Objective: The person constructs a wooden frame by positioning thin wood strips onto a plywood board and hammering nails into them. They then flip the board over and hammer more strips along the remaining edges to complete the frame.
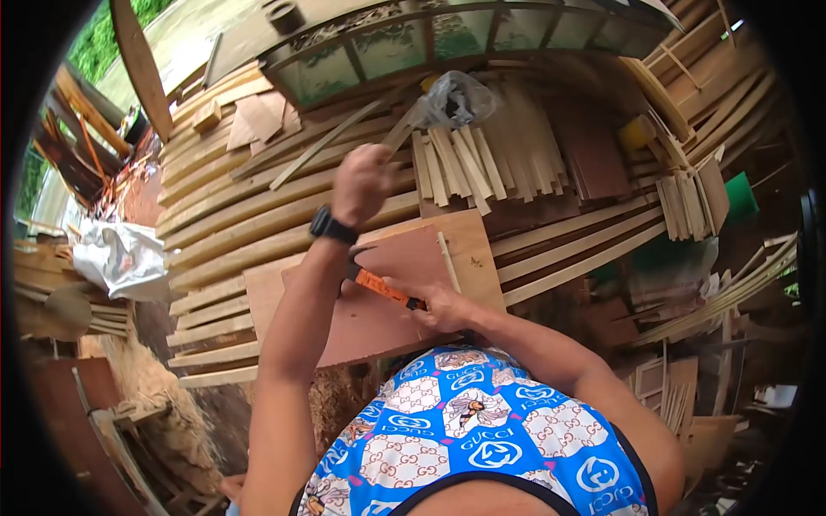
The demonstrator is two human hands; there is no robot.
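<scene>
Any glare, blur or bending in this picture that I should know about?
In the head view, the lens bows the long boards and a dark round border cuts the corners; in the head view, glare whitens parts of the silvery sheet; in the head view, the raised left hand looks softly smeared, perhaps from motion.

Workshop, lumber point(258, 215) everywhere.
</scene>
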